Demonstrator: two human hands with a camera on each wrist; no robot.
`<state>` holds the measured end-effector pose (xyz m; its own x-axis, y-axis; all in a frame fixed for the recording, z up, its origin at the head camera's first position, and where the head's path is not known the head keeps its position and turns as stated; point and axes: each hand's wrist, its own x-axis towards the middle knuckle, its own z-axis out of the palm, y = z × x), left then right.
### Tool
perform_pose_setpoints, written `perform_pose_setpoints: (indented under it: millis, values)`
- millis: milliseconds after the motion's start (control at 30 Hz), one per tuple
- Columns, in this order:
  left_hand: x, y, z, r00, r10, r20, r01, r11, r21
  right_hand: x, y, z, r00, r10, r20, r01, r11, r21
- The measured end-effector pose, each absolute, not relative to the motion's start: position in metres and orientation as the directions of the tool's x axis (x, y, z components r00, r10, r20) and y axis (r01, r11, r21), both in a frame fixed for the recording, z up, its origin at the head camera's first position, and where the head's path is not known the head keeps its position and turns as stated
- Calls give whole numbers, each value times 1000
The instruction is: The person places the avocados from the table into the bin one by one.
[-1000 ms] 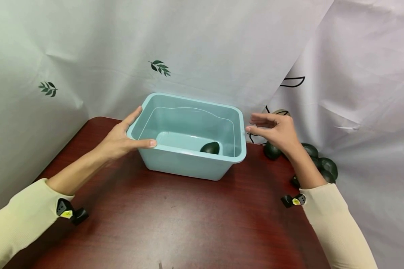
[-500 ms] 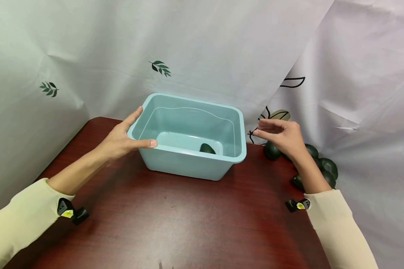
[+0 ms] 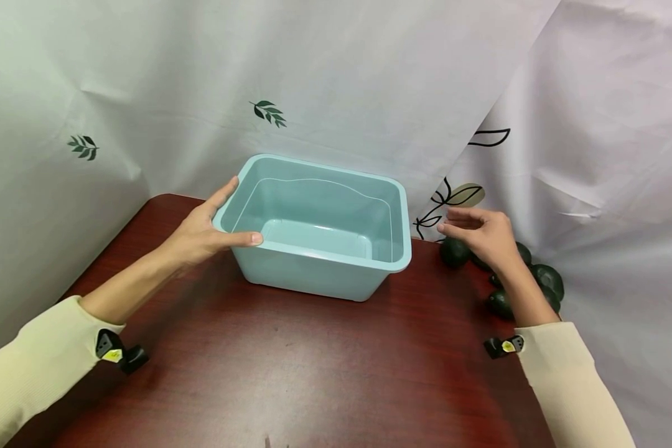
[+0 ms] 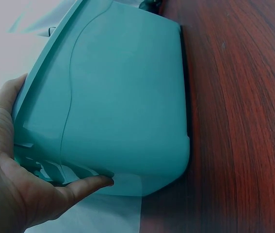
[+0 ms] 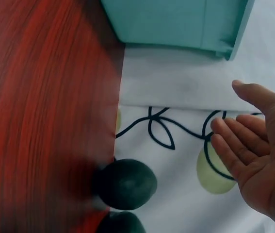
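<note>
A light blue plastic basin (image 3: 313, 274) stands at the back of the table. My left hand (image 3: 198, 233) grips its left front corner, the thumb along the front rim and the fingers around the left side. The left wrist view shows this hand (image 4: 35, 184) holding the basin wall (image 4: 127, 97). To the right of the basin, my right hand (image 3: 484, 236) is in the air, fingers extended and slightly bent, holding nothing. Beyond and below it lie several dark green avocados (image 3: 547, 280); one avocado (image 5: 127, 184) shows near the table edge in the right wrist view.
The dark red wooden table (image 3: 291, 367) extends in front of the basin. White cloth (image 3: 358, 81) with leaf prints hangs behind and on both sides. The avocados lie in a cluster at the table's right back edge.
My right hand has moved right and slightly down, away from the basin. The avocado inside the basin has shifted left and is now out of sight behind the front wall. The left hand stays put.
</note>
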<state>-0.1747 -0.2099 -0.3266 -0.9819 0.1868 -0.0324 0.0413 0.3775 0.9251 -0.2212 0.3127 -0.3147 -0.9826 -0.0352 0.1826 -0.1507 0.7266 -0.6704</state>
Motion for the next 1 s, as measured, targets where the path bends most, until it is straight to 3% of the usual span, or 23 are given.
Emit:
perform_pose_setpoints:
  millis: [1000]
  values:
    - [-174,-211,-327,-983,180,-39,33,380,925,-225,342,-333,-992,78,103,9,836,-549]
